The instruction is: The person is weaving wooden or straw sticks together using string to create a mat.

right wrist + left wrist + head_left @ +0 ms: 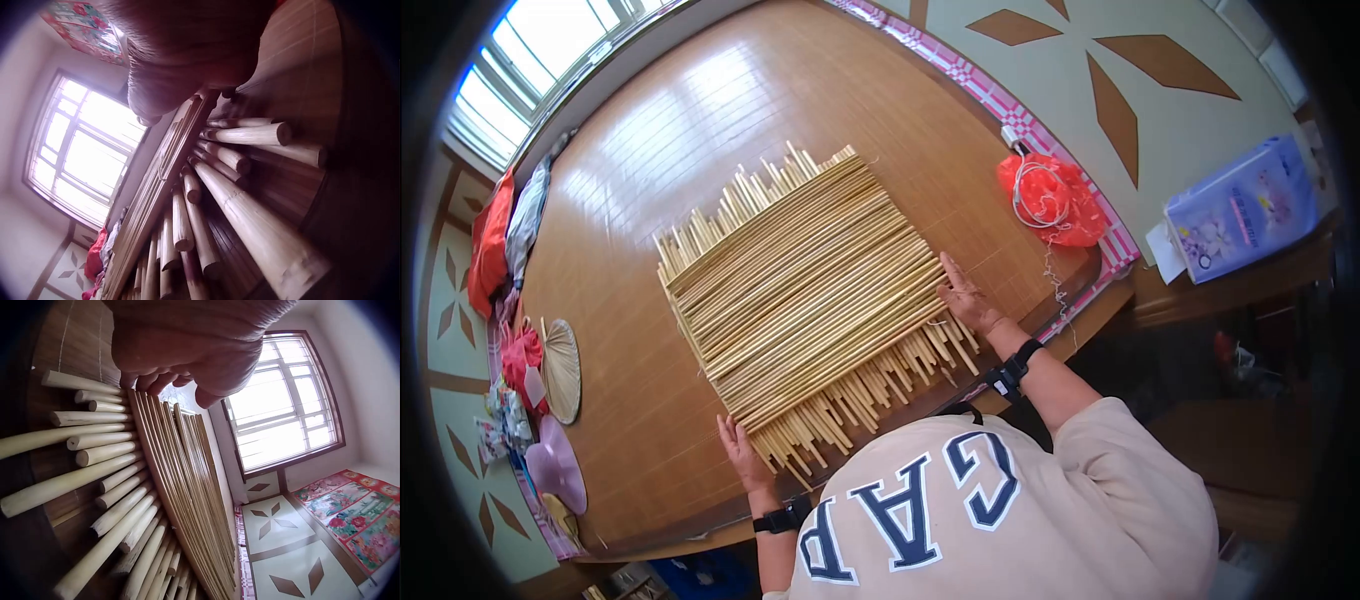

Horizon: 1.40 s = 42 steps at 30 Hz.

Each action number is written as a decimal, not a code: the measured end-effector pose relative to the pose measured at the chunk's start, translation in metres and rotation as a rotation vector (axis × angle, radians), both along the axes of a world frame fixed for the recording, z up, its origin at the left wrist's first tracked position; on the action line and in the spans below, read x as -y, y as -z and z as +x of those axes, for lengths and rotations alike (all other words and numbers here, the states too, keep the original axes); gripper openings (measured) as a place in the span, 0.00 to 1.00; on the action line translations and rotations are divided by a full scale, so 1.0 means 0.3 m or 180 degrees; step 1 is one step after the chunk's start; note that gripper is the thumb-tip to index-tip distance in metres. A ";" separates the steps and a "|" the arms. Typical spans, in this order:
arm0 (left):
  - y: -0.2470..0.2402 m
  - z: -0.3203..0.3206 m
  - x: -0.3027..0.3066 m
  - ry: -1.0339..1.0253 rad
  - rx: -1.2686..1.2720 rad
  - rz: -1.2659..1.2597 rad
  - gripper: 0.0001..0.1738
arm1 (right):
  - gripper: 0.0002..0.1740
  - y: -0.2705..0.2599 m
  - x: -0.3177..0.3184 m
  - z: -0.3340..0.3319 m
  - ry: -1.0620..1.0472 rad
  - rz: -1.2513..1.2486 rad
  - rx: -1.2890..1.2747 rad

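The stalk panel (800, 285) lies flat on the brown platform (630, 400) in front of the person, between the left hand (747, 462) at its near left corner and the right hand (970, 300) at its right edge. From the left grip the panel lies rightward and away from the body; from the right grip it lies leftward. Its long axis, taken from the upper stalks (181, 487), runs from the left hand's side to the right hand's side, the right end being farther from the body. Neither hand is clearly nearer; each is touching the panel or just beside it.

The right grip is spread, its fingers along the panel's right edge. The left grip also looks loose and pinches nothing that shows, though the wrist view hides part of the fingers, so their contact with the stalk ends is uncertain.

Beneath, the cross stalks (75, 481) run at about right angles, pointing past the panel's near side toward the person and past its far side, their ends uneven. Right of the panel are a red plastic bag (1082, 222) and a tissue pack (1250, 215); left of it lies a hand fan (563, 370).
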<state>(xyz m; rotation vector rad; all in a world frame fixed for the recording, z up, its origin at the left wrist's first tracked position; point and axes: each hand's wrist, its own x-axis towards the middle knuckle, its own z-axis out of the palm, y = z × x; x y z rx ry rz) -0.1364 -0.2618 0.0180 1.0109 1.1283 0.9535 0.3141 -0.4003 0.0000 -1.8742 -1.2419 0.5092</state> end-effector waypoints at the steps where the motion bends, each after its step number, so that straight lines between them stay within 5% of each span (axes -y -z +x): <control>1: 0.001 0.002 0.001 -0.0050 -0.0221 0.0043 0.30 | 0.38 -0.009 -0.001 0.002 0.0086 0.0002 0.0028; 4: -0.028 0.015 -0.006 -0.0154 -0.0700 0.0164 0.31 | 0.40 -0.021 0.001 0.010 0.0021 -0.0133 -0.0030; 6: -0.034 0.012 -0.037 0.0237 -0.1993 0.0996 0.33 | 0.42 -0.018 -0.015 0.038 -0.0003 0.0107 -0.0288; 12: -0.073 0.222 -0.154 0.1278 -0.3254 0.2400 0.37 | 0.43 -0.058 -0.085 0.082 -0.0203 -0.0431 -0.0296; 16: -0.002 0.347 -0.191 0.1711 -0.3982 0.2351 0.39 | 0.43 -0.034 -0.089 0.062 -0.0199 -0.0420 -0.0309; 30: 0.057 0.388 -0.153 0.1842 -0.4356 0.2334 0.43 | 0.46 0.004 -0.084 0.007 -0.0272 -0.0474 0.0505; 42: -0.011 0.441 -0.254 0.1759 -0.4259 0.2126 0.42 | 0.46 -0.063 -0.185 0.128 -0.0354 -0.0531 -0.0428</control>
